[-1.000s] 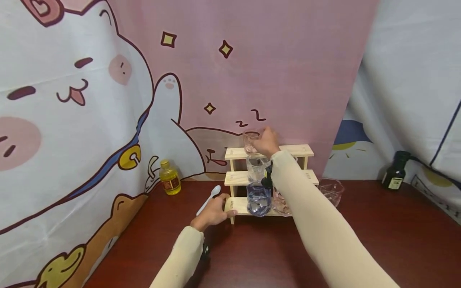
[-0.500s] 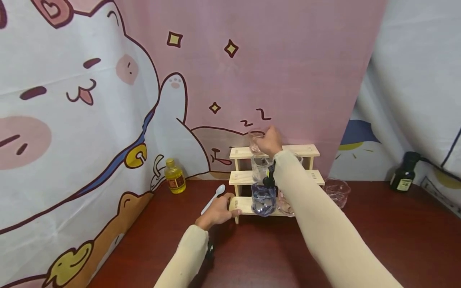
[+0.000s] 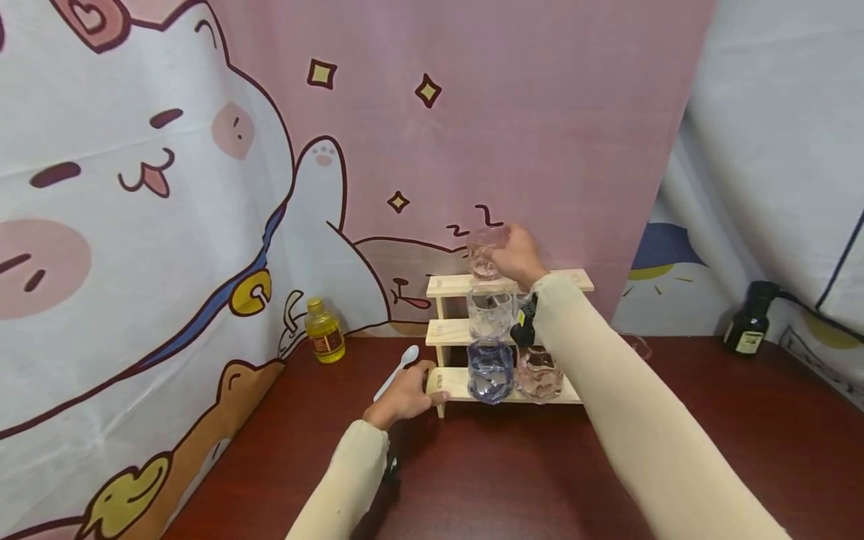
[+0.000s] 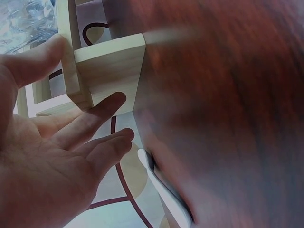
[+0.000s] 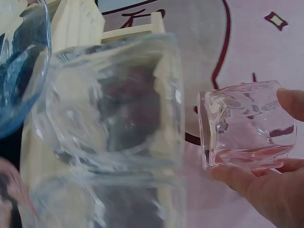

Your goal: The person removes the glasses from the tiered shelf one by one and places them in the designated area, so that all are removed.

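Note:
My right hand [image 3: 518, 255] holds a pale pink glass [image 3: 483, 259] at the wooden three-tier rack's [image 3: 442, 285] top board, fingers and thumb around its sides. A small gap between glass and board cannot be ruled out. At the rack's lower left end my left hand [image 3: 405, 396] grips the bottom board, thumb on one side and fingers against the end piece [image 4: 111, 71]. A clear glass [image 3: 490, 313] stands on the middle board, with another clear glass [image 5: 128, 204] beside it in the right wrist view. The bottom board bears a blue glass [image 3: 490, 373] and a pink glass [image 3: 538, 375].
A white plastic spoon [image 3: 397, 371] lies just left of the rack. Farther left stands a yellow oil bottle [image 3: 325, 332]; a dark bottle [image 3: 748, 322] is at the far right. Another pink glass [image 3: 637, 346] shows partly behind my right sleeve. A printed cloth [image 3: 574, 135] hangs behind.
My right hand has risen slightly and shifted right, and the pink glass has lifted and turned in its grip. The lower pink glass shows more fully. The left hand stays on the rack.

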Demonstrator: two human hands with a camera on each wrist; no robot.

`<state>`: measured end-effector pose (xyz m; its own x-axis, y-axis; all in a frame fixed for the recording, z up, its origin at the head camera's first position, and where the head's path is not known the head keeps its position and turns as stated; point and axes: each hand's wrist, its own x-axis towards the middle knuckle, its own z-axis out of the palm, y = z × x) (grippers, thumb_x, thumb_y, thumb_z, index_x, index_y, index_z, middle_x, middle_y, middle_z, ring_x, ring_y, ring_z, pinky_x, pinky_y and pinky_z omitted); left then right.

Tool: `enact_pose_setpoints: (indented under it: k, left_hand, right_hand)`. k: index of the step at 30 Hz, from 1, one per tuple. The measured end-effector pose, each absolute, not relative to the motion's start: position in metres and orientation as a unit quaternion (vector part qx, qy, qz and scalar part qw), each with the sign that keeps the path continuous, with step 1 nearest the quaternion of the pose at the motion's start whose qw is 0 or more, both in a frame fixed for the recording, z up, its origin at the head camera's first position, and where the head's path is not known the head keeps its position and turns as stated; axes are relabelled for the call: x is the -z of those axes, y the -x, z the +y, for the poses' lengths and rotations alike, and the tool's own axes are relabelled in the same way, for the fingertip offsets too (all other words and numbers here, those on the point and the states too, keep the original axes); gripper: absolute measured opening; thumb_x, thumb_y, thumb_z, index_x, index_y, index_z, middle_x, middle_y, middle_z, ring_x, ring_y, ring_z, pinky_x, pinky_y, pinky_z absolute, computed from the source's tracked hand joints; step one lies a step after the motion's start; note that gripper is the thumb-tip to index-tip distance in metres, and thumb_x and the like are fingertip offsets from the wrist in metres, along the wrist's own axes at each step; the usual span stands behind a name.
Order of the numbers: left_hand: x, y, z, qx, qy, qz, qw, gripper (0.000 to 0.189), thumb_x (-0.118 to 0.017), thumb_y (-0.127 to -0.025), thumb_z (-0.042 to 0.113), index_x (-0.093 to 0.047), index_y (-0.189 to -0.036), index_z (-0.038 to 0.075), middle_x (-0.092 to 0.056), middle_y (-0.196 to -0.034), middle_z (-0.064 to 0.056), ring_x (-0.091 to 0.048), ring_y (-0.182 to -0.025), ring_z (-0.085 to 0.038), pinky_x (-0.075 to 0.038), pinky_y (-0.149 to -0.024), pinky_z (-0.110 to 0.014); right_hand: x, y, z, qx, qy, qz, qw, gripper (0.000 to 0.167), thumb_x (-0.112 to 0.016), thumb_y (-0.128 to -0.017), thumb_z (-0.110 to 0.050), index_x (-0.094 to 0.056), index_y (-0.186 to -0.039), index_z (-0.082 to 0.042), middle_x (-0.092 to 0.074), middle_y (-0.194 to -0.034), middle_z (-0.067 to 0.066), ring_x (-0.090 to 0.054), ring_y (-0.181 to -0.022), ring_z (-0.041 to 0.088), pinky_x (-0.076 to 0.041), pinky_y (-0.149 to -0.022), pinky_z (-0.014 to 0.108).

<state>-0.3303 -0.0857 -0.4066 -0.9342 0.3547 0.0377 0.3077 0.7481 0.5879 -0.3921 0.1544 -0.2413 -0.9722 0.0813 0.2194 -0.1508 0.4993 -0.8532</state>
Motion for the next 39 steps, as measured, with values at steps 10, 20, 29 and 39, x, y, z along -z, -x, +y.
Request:
enact_pose_setpoints:
  k: [10, 20, 29, 39]
  left_hand:
    - [0.406, 0.331, -0.087, -0.313, -0.178, 0.932, 0.036, 0.056, -0.079, -0.088, 0.025, -0.054, -0.132, 0.001, -0.067, -0.102, -0.01, -0.056, -0.083, -0.018, -0.046, -0.076, -0.033]
    - [0.405, 0.332, -0.085, -0.313, -0.183, 0.931, 0.036, 0.053, -0.078, -0.088, 0.025, -0.054, -0.13, 0.003, -0.065, -0.097, -0.008, -0.055, -0.081, -0.018, -0.045, -0.074, -0.032]
    - [0.407, 0.333, -0.085, -0.312, -0.179, 0.932, 0.038, 0.054, -0.078, -0.088, 0.025, -0.054, -0.131, 0.003, -0.067, -0.102, -0.011, -0.056, -0.083, -0.018, -0.046, -0.076, -0.033]
    - [0.408, 0.333, -0.086, -0.319, -0.186, 0.929, 0.039, 0.054, -0.078, -0.088, 0.024, -0.053, -0.131, 0.002, -0.066, -0.102, -0.011, -0.056, -0.083, -0.018, -0.046, -0.077, -0.033]
  right_hand:
    - [0.223, 0.361, 0.18, -0.481, -0.062, -0.87, 0.09, 0.08, -0.067, -0.095, -0.019, -0.02, -0.157, 0.001, -0.035, -0.155, 0.028, -0.039, -0.14, 0.042, -0.037, -0.115, 0.054]
    - [0.222, 0.317, 0.222, -0.436, -0.082, -0.893, 0.08, 0.078, -0.062, -0.099, -0.031, -0.018, -0.16, -0.008, -0.029, -0.159, 0.025, -0.035, -0.144, 0.043, -0.039, -0.111, 0.059]
    - [0.24, 0.282, 0.257, -0.422, -0.086, -0.897, 0.098, 0.079, -0.063, -0.099, -0.03, -0.018, -0.16, -0.005, -0.029, -0.159, 0.03, -0.035, -0.142, 0.049, -0.037, -0.109, 0.064]
    - [0.269, 0.244, 0.299, -0.379, -0.078, -0.916, 0.105, 0.081, -0.063, -0.099, -0.034, -0.018, -0.159, -0.004, -0.022, -0.161, 0.031, -0.034, -0.139, 0.057, -0.042, -0.1, 0.068]
